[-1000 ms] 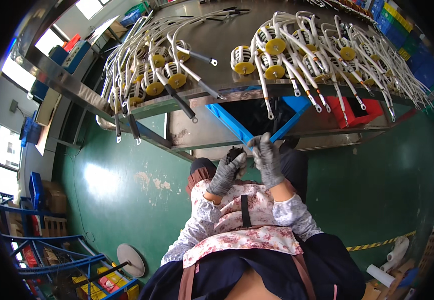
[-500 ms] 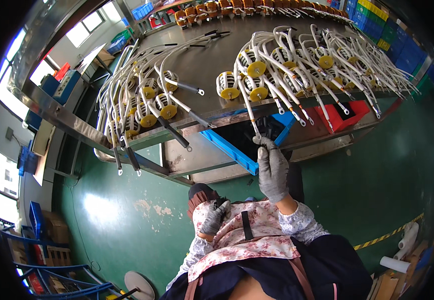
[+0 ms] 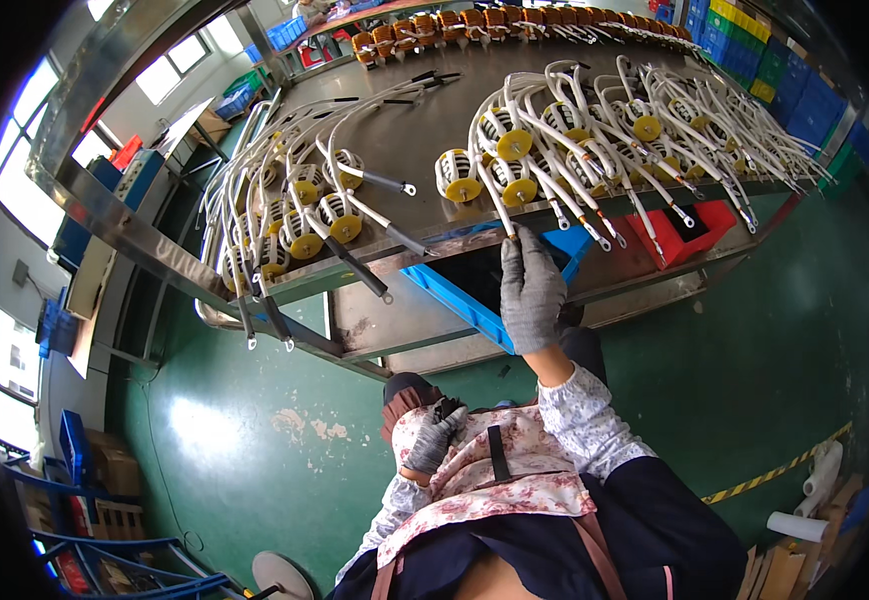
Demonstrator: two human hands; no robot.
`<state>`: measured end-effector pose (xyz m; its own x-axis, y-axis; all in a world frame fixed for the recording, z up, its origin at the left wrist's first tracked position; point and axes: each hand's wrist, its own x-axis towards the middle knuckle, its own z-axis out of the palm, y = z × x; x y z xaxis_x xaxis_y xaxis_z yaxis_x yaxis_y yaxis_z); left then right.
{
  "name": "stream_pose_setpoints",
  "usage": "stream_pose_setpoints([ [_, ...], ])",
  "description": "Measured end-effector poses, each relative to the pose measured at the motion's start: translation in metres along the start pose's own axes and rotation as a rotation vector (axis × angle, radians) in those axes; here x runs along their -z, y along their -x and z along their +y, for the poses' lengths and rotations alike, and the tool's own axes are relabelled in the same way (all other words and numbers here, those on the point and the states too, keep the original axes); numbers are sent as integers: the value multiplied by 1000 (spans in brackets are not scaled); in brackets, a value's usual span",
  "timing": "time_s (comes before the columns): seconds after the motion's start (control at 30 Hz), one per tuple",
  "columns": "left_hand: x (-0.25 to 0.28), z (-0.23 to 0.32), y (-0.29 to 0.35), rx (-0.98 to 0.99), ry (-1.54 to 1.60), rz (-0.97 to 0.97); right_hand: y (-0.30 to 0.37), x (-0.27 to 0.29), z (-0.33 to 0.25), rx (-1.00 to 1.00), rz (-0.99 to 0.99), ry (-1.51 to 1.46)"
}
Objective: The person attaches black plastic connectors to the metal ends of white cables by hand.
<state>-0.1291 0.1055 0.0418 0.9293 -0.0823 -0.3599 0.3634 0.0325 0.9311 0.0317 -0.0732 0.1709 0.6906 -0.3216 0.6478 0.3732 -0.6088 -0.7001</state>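
My right hand (image 3: 532,298), in a grey glove, reaches up to the table's front edge. Its fingers are closed around the lower end of a white cable (image 3: 492,190) that hangs from a coil with a yellow round end (image 3: 520,191); the cable's tip is hidden by the fingers. Close to my lap, my gloved left hand (image 3: 433,443) is closed, with something dark showing at its fingers that is too small to name. Left of centre, more coils (image 3: 340,218) have cables with black sleeves (image 3: 357,268) and ring lugs at their ends.
Beneath the metal table (image 3: 395,135) sit a blue bin (image 3: 455,305) with dark contents and a red bin (image 3: 670,250). Copper-coloured coils (image 3: 475,25) line the far edge. Many white cables (image 3: 745,140) overhang the right side. A metal post (image 3: 125,225) stands at left.
My right hand has moved up and slightly left along the cable, from its ring lug, covering the end. The left hand stays near my lap. The view has shifted slightly.
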Motion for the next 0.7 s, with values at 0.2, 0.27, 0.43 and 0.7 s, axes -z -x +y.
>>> stream_pose_setpoints([
  [0.2, 9, -19, -2, -22, -77, -30, 5, 8, 2, 41, -32, 135],
  [0.27, 11, -28, -3, 71, 56, -2, 3, 8, 8, -37, -177, 296],
  [0.43, 12, -28, -7, 25, 12, -100, -11, 4, 22, -505, -408, -930],
  [0.7, -10, 5, 5, 8, 45, -35, -12, -4, 15, 170, -94, 64],
])
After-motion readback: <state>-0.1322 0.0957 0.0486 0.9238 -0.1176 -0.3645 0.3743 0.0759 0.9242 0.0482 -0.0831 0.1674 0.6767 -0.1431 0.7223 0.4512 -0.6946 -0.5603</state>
